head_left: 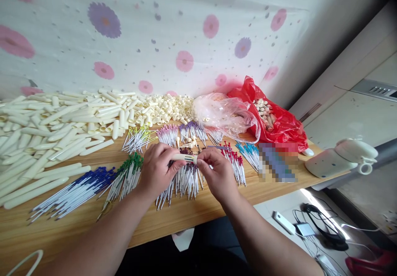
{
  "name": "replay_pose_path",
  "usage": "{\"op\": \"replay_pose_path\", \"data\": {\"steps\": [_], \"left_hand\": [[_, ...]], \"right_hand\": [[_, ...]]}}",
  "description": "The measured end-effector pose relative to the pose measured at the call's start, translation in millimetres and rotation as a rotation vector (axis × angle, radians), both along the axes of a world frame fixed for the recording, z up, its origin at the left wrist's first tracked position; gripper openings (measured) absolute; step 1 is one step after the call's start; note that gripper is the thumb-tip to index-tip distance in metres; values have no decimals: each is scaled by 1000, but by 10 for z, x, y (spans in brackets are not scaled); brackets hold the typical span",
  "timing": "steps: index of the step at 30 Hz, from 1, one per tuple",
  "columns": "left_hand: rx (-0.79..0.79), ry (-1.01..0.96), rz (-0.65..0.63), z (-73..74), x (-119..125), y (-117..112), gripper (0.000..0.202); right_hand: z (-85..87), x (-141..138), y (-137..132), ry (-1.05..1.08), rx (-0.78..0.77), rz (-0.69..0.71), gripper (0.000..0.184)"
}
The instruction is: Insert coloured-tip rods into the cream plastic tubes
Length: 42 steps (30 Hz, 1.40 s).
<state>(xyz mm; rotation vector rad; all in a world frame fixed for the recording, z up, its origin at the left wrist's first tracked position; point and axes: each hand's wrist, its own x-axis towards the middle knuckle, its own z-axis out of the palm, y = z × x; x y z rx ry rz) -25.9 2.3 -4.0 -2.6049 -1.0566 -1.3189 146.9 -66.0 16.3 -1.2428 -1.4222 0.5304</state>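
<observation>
Above the table's middle, my left hand is closed around a cream multicolour pen with dark slots near its right end. The fingers of my right hand pinch at that end; whether they hold a separate small part there cannot be seen. Below the pen lies a bunch of white refills with dark brown tips. Green-tipped refills lie beside my left hand, and red-tipped refills beside my right. Small cream parts lie just behind the pen.
Cream pen barrels are heaped at the left, with slotted short cream pieces behind. Blue, yellow, pink, purple and light blue refills lie in bunches. A clear bag, red bag and bottle stand right.
</observation>
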Motion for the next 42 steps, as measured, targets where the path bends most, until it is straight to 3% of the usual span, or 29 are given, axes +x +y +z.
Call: {"op": "replay_pose_path", "data": {"steps": [5, 10, 12, 14, 17, 19, 23, 26, 29, 36, 42], "left_hand": [[71, 44, 64, -3, -2, -12, 40], [74, 37, 83, 10, 6, -22, 40], [30, 4, 56, 18, 5, -6, 41], [-63, -50, 7, 17, -7, 31, 42], [-234, -178, -33, -7, -38, 110, 44], [-298, -259, -15, -27, -54, 154, 44], [-341, -296, -19, -56, -58, 182, 43], [-356, -282, -19, -71, -47, 174, 42], [-352, -277, -32, -86, -41, 173, 39], [-363, -286, -58, -127, -55, 186, 30], [-387, -295, -52, -119, -41, 185, 34]], "right_hand": [[-101, -37, 1, 276, -101, 0, 11], [-66, -59, -17, 500, -133, 78, 7], [-43, -67, -51, 516, -123, 115, 8], [-51, -10, -99, 400, -68, 114, 12], [-150, 345, -197, 49, 38, 11, 17], [-256, 798, -307, -155, 51, -171, 18], [-428, 1877, -666, -511, -150, -720, 22], [-487, 2399, -924, -595, -239, -786, 20], [-549, 2577, -1042, -620, -283, -766, 20], [-677, 2577, -1002, -603, -296, -704, 18], [-582, 2561, -1051, -446, -140, -896, 23]]}}
